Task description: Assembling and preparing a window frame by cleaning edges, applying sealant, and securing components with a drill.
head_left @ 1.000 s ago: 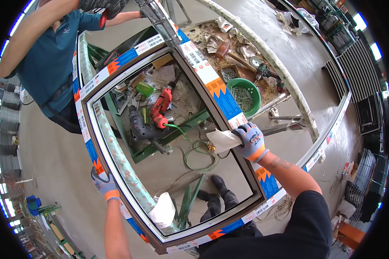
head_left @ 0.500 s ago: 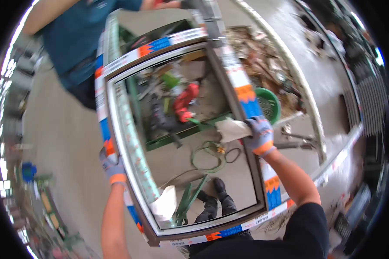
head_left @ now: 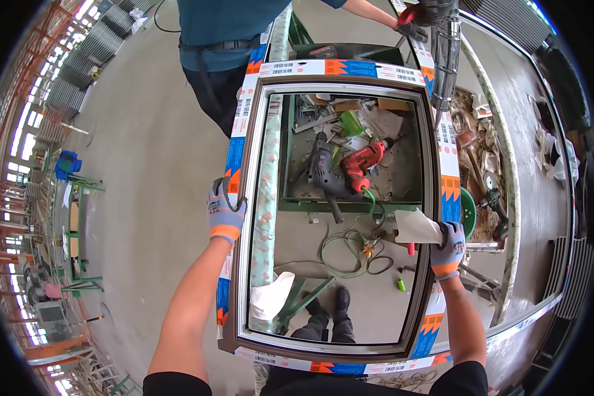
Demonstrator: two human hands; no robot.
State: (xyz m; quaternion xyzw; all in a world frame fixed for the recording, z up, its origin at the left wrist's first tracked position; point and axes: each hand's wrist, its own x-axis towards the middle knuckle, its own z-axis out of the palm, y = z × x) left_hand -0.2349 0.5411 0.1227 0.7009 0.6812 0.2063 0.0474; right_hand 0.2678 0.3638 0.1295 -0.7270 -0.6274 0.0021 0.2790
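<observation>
A rectangular window frame [head_left: 435, 173], brown and silver with blue, orange and white protective tape round its outside, lies in front of me. My left hand [head_left: 226, 210], in a grey glove with an orange cuff, has its fingers curled over the left side. My right hand [head_left: 450, 249], gloved alike, grips the right side. Against its fingers lies a white sheet [head_left: 418, 228]; whether they hold it too, I cannot tell. Over the far right corner hangs a sealant gun with a silver barrel [head_left: 446, 63], its nozzle pointing down.
A co-worker in a teal shirt [head_left: 224, 30] stands beyond the frame; a dark-gloved hand [head_left: 412, 31] rests at the far rail. Below the opening show a red drill [head_left: 363, 162], a black drill [head_left: 322, 165] and a coiled green cord [head_left: 340, 254]. A scrap bin [head_left: 485, 152] stands right.
The view has turned, so the window frame now appears straighter and further right. The sealant gun's nozzle has come into sight over the far right corner. Both hands remain on the frame's sides.
</observation>
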